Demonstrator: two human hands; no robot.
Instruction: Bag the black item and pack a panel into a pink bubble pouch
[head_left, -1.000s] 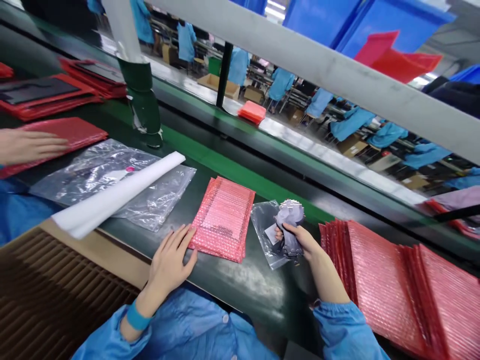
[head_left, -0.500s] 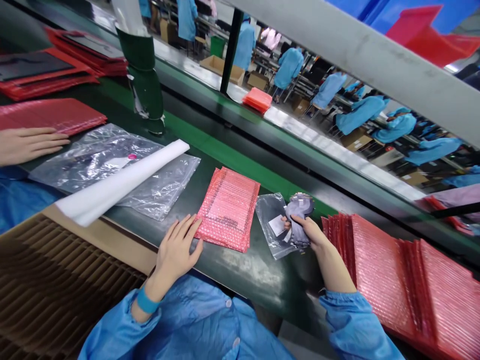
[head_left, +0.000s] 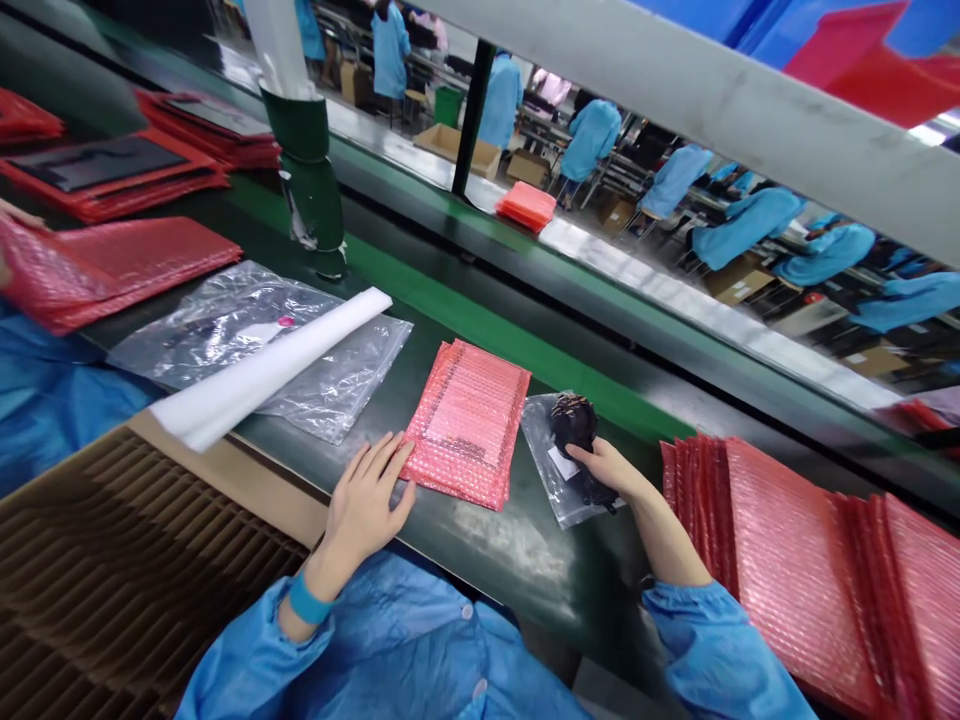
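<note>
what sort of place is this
Likely a factory floor, perhaps an assembly or packing area. A red bubble-wrap pouch lies on the dark work surface, more pouches stand at the right, and people in blue smocks are at tables beyond.

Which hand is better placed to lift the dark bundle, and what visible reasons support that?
Probably the right hand: it holds the dark bundle over the small clear bag. The left hand lies farther away, fingertips at the red bubble pouch.

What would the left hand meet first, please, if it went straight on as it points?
The left hand would probably meet the red bubble-wrap pouch, whose edge its fingertips seem to touch.
</note>
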